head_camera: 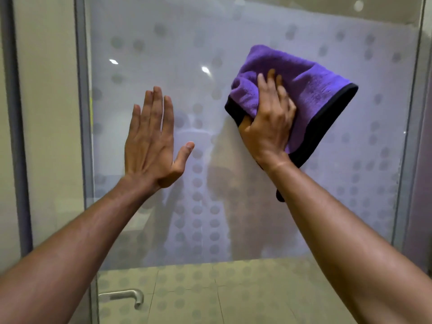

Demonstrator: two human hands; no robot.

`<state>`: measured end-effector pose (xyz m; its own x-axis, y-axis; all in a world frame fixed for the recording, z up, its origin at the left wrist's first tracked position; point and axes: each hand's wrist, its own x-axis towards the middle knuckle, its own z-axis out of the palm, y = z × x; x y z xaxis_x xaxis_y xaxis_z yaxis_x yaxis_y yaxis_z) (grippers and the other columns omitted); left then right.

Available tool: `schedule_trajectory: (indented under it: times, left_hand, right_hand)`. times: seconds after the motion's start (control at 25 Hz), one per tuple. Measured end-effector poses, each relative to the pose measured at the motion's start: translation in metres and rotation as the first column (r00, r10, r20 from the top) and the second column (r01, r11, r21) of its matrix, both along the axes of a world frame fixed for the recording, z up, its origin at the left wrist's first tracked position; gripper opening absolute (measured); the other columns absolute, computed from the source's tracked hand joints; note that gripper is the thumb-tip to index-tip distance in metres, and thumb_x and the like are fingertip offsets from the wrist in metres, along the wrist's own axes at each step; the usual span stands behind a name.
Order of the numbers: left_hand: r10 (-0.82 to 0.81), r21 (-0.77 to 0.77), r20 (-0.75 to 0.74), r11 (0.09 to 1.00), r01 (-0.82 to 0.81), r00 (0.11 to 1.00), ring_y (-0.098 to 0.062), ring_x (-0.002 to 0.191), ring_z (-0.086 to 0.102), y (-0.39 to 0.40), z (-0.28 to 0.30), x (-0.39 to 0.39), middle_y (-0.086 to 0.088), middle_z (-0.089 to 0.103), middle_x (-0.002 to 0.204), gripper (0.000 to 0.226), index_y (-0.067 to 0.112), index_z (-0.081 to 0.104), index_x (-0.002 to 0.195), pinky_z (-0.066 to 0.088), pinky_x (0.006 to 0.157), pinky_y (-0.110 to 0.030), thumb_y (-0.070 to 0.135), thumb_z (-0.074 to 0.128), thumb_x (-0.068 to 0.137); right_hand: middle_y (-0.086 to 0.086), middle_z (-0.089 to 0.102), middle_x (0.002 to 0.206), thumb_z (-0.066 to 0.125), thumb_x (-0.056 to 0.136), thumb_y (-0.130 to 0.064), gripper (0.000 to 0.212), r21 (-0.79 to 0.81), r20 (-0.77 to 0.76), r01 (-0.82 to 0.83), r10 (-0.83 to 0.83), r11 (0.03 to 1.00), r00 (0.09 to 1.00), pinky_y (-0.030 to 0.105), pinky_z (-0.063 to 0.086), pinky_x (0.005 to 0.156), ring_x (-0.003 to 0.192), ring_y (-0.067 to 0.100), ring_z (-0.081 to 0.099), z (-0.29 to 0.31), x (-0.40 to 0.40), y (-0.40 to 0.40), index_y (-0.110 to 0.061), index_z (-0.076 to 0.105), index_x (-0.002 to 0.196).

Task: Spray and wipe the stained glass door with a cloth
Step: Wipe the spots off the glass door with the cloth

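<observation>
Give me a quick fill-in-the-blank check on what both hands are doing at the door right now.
1. The right hand presses a ____ cloth against the glass door.
2. The left hand is open and holds ____.
3. The cloth's edge trim is ____.
4. The metal door handle sits at the lower ____ of the view.

Missing words: purple; nothing; black; left

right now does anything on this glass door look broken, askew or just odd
Nothing stands out. The right hand presses a purple cloth to the frosted, dotted glass door, the left hand is spread open against it, and the door handle looks intact. No cracks or drips show.
</observation>
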<state>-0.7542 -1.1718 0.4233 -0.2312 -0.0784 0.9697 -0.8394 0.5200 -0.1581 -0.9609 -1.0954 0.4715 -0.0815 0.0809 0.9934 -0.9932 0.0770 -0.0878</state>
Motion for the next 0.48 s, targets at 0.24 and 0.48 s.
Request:
schedule_trajectory:
  times: [0.24, 0.48]
  left_hand:
    - [0.052, -0.007, -0.005, 0.999, -0.052, 0.999, -0.032, 0.153, -0.004, -0.002, 0.006, 0.003, -0.021, -0.002, 0.164, 0.094, 0.002, 0.002, 0.156, -0.002, 0.124, -0.047, 0.061, 0.032, 0.089]
    - [0.045, -0.034, -0.016, 0.998, -0.046, 0.999, -0.033, 0.153, 0.0, -0.004, 0.004, 0.004, -0.022, 0.003, 0.164, 0.092, 0.0, 0.008, 0.155, 0.001, 0.124, -0.047, 0.056, 0.039, 0.089]
  right_hand:
    - [0.009, 0.045, 0.15, 0.041, 0.08, -0.022, 0.058, -0.015, -0.021, -0.075, 0.075, 0.997, 0.997, 0.039, 0.025, 0.112, 0.142, 0.023, 0.038, 0.033, 0.007, -0.003, -0.013, 0.056, 0.136]
    - [0.015, 0.06, 0.135, 0.064, 0.081, -0.003, 0.043, 0.057, -0.423, -0.17, 0.178, 0.984, 0.889, 0.042, 0.038, 0.108, 0.128, 0.028, 0.055, -0.029, 0.024, -0.016, -0.006, 0.066, 0.124]
